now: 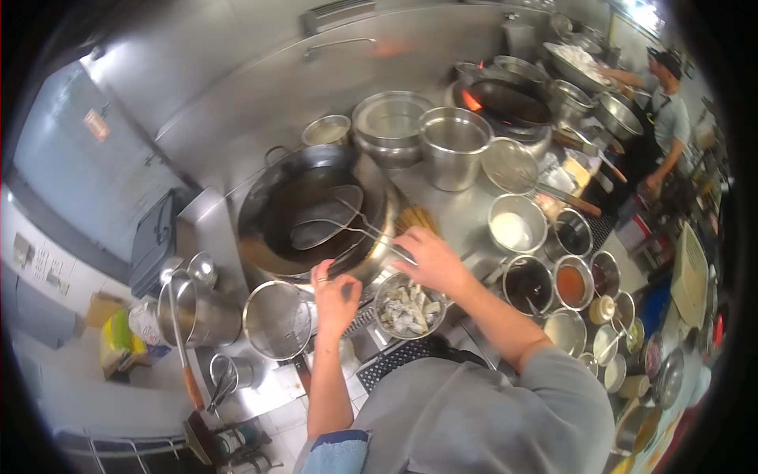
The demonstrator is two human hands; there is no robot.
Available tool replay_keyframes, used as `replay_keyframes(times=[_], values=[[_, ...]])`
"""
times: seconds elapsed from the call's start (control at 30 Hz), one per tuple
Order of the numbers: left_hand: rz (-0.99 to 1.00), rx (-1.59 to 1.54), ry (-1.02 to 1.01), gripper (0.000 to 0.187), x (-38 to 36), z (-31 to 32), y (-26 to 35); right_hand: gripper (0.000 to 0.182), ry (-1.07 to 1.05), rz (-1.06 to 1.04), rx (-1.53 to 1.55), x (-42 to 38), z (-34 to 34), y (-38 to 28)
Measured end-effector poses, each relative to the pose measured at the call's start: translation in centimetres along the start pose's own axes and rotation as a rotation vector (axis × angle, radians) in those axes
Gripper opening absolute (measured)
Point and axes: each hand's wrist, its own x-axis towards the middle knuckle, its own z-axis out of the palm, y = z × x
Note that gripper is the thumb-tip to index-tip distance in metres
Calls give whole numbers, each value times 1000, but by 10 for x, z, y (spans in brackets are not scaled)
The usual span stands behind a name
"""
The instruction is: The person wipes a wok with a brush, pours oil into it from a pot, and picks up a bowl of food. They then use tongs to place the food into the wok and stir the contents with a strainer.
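My right hand (430, 261) is closed round the handle end of a pair of wire strainer tongs (365, 227). Their two round mesh heads reach over a large black wok (304, 189), which holds dark liquid. At the wok's near rim is my left hand (335, 302), raised with its fingers curled and a ring on one finger; what lies between the fingertips is too small to make out. Between my hands, close below the right one, stands a metal bowl of pale, coated food pieces (409, 306). An empty-looking round strainer (276, 320) lies left of my left hand.
Metal pots (455, 146) line the back, beside a second wok (509, 103) with flame under it. Several sauce bowls (570, 282) crowd the right side. A tall pot (197, 308) with a ladle stands left. Another person (667, 118) works at the far right.
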Motion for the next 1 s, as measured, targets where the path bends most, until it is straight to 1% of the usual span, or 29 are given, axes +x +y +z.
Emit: replay_keyframes(times=[0.07,0.17,0.27,0.37,0.67,0.87,1.0], values=[[12,33,14,6,0,2,1,51,-131,-72,-162,-4,4,14],[15,80,32,7,-3,6,-2,53,-278,-19,-125,-10,2,9],[-5,97,29,8,-5,7,-3,45,-390,105,-127,-10,5,10],[-8,116,0,12,-5,3,2,42,-357,95,-124,-7,11,15],[-76,119,-38,12,-7,2,7,40,-251,54,-120,18,41,31],[-77,149,-47,12,-8,3,5,40,-249,75,-120,48,63,33],[-65,159,-32,13,-8,4,6,41,-230,39,-64,61,75,33]])
